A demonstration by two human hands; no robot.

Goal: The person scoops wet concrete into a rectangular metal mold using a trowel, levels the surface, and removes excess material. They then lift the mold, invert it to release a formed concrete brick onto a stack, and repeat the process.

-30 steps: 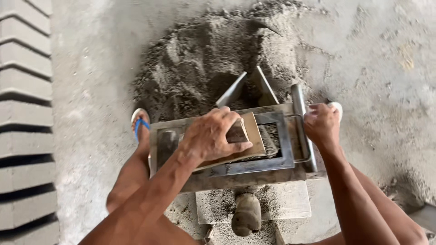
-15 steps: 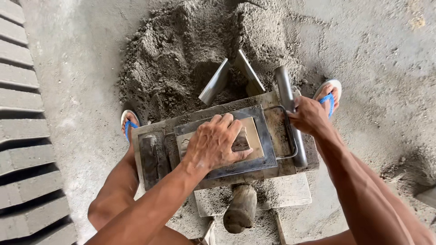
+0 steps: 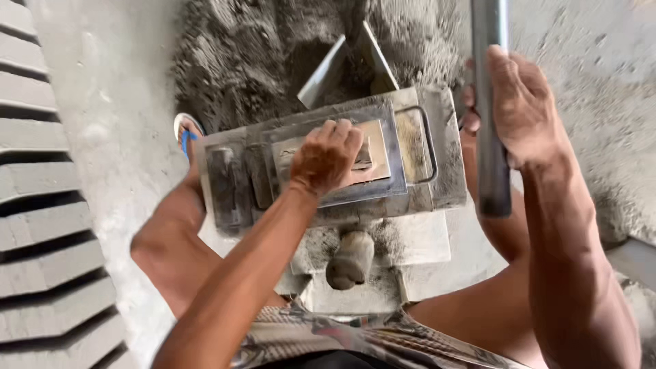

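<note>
A grey metal block mould (image 3: 437, 147) stands on a concrete base in front of me. My left hand (image 3: 326, 157) presses flat on a wooden board (image 3: 374, 152) lying in the mould's frame. My right hand (image 3: 518, 109) grips a grey metal lever pipe (image 3: 490, 137), raised upright at the mould's right side. A thin wire handle (image 3: 425, 140) runs along the frame to the right of the board.
A heap of dark damp sand mix (image 3: 273, 48) lies behind the mould, with a metal scoop (image 3: 342, 65) stuck in it. Rows of grey moulded blocks (image 3: 41, 205) lie on the floor at left. My foot in a blue sandal (image 3: 186, 133) rests left of the mould.
My right hand has swung the lever pipe up from lying along the mould's right edge to nearly upright. My head has come closer over the mould. The left hand stays on the board.
</note>
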